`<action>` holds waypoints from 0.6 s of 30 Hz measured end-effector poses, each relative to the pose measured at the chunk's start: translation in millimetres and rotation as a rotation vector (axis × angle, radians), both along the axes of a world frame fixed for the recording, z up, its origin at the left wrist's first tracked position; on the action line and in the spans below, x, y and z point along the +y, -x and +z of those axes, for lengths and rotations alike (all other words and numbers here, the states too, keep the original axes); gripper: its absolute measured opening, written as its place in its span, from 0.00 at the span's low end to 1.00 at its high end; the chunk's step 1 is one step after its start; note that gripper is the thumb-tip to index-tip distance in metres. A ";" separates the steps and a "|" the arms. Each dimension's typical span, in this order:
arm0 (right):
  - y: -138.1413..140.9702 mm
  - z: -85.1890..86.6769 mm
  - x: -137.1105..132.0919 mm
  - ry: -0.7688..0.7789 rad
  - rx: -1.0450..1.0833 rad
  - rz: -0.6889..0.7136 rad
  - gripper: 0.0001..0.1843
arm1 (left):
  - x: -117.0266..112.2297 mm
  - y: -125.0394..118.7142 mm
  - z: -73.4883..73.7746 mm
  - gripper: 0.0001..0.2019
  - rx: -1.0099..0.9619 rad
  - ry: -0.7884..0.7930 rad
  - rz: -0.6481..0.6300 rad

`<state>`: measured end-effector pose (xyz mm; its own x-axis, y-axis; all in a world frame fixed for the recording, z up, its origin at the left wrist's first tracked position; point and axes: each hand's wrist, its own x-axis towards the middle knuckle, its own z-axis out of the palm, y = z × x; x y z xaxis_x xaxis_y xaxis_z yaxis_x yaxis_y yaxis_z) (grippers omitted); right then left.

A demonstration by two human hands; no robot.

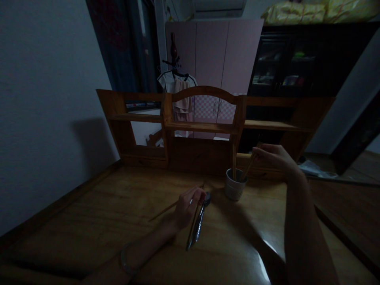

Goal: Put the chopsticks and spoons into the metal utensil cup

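My right hand (273, 155) is closed around a wooden chopstick (248, 168) whose lower end is inside a small white cup (234, 189) on the wooden desk (97, 221). Another chopstick stands upright in the cup. My left hand (187, 208) rests on the desk left of the cup, fingers curled on a metal spoon (199, 221) and a chopstick lying beside it. One more chopstick (163, 211) lies on the desk under that hand, pointing left. A bangle is on my left wrist.
A wooden shelf unit (204, 126) stands at the back of the desk, close behind the cup. A grey wall runs along the left. Behind are a pink wardrobe (213, 55), hanging clothes and a dark cabinet (297, 59). The room is dim.
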<state>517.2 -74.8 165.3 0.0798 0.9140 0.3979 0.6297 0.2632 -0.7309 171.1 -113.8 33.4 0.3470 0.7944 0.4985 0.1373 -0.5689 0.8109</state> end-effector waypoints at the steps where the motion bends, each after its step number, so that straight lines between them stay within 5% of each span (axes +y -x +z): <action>1: 1.0 -0.2 0.3 -0.008 0.000 0.008 0.25 | 0.0 0.0 -0.1 0.20 -0.004 0.004 -0.002; 18: -0.8 -9.2 16.6 -0.088 0.003 -0.013 0.25 | 2.3 0.3 -3.8 0.19 -0.016 -0.003 -0.033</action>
